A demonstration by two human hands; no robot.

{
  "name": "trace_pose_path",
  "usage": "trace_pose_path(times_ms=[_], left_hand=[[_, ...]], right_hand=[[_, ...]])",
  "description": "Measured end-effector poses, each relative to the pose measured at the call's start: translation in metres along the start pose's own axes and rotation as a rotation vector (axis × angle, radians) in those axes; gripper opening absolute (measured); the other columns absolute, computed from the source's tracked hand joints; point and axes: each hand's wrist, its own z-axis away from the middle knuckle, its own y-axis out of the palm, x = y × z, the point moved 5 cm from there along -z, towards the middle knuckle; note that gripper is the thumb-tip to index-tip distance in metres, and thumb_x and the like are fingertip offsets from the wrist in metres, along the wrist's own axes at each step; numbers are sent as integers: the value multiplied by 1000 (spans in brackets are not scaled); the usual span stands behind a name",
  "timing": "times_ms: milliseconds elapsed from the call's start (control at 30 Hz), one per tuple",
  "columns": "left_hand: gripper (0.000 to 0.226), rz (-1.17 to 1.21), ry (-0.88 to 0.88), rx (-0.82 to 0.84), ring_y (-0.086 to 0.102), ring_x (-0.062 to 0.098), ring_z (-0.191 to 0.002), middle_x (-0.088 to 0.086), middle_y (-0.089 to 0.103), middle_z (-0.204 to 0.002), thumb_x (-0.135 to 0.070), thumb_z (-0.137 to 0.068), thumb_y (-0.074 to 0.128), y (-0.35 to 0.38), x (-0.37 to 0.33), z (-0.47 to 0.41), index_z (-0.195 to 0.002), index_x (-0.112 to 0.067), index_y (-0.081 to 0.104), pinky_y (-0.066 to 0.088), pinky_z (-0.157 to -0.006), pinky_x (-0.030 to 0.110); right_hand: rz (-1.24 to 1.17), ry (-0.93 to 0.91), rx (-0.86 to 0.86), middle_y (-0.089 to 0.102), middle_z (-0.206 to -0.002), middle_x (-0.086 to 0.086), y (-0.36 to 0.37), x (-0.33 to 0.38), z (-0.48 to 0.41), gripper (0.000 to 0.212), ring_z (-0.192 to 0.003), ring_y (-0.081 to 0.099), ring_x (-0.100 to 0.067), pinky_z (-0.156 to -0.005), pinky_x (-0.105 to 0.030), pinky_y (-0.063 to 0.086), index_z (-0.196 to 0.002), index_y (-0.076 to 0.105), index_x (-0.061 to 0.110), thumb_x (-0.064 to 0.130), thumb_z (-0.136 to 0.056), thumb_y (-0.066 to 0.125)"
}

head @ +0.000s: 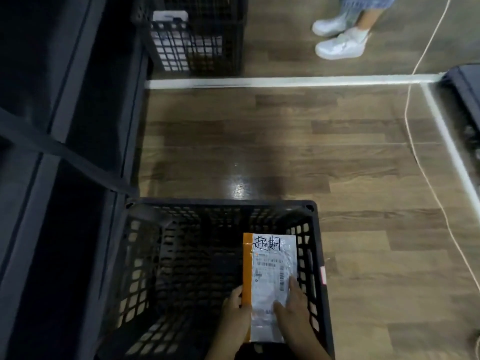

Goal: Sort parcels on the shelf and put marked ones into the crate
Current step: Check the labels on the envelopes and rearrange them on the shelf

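Flat orange parcel [270, 258] w/ white printed label & black handwritten mark sits low inside the black plastic lattice crate [220, 203], near its right wall. Left hand [235, 310] grips the parcel's orange left edge, fingers curled round it. Right hand [296, 313] pinches the right side, thumb on the label. Dark shelf unit [65, 126] at left. Second black crate [197, 35] w/ white packets further off, on brown wood floor [285, 152] past a white tape line [285, 81].
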Motion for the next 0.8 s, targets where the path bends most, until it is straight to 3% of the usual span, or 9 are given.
trace_pose_path(times_ms=[133, 200, 300, 400, 500, 633, 800], left_hand=[[34, 1, 7, -1, 64, 21, -100, 6, 64, -114, -11, -92, 51, 13, 14, -91, -124, -24, 53, 53, -87, 35], [39, -13, 31, 25, 63, 25, -104, 6, 63, -118, -8, -89, 50, 22, 19, -129, -125, -22, 54, 50, -95, 41], [43, -107, 72, 40, 55, 26, -113, 0, 49, -130, -10, -88, 45, 35, 27, -181, -128, -24, 50, 47, -96, 35], [55, -153, 110, 21, 52, 29, -118, 8, 45, -135, -1, -88, 41, 46, 34, -221, -139, -19, 45, 45, -100, 39], [60, -239, 120, 69, 49, 28, -123, 2, 43, -142, -10, -84, 44, 60, 50, -245, -141, -28, 43, 44, -101, 39], [60, -342, 135, 31, 46, 30, -124, 4, 43, -142, -21, -75, 44, 71, 58, -252, -135, -20, 49, 43, -102, 43], [49, -446, 114, 39, 41, 29, -129, 9, 34, -146, -14, -91, 41, 66, 39, -239, -141, -15, 42, 38, -106, 33]], right_hand=[[3, 13, -67, 21, -154, -12, 28, -22, -90, 64, -138, 28, -26, -115, -41, 28, -150, 17, 15, 20, -94, 46], [68, 36, -101, 16, -156, -12, 35, -28, -129, 64, -140, 24, -27, -114, -36, 26, -152, 12, 18, 25, -96, 43], [107, 41, -106, 9, -158, -10, 45, -36, -177, 64, -143, 19, -27, -114, -34, 24, -152, 9, 18, 27, -98, 41], [190, -7, -132, 7, -158, -13, 52, -45, -210, 65, -146, 9, -27, -114, -30, 17, -152, 8, 12, 24, -98, 42], [204, 6, -110, 8, -157, -18, 59, -60, -228, 68, -145, 7, -29, -114, -29, 16, -151, 6, 5, 23, -97, 44], [240, 64, -39, -4, -157, -20, 70, -71, -236, 75, -146, -2, -31, -116, -32, 10, -150, -3, 1, 28, -98, 44], [210, 114, -27, -14, -158, -14, 66, -63, -230, 74, -147, -5, -28, -116, -32, 13, -151, 0, 7, 28, -96, 46]])
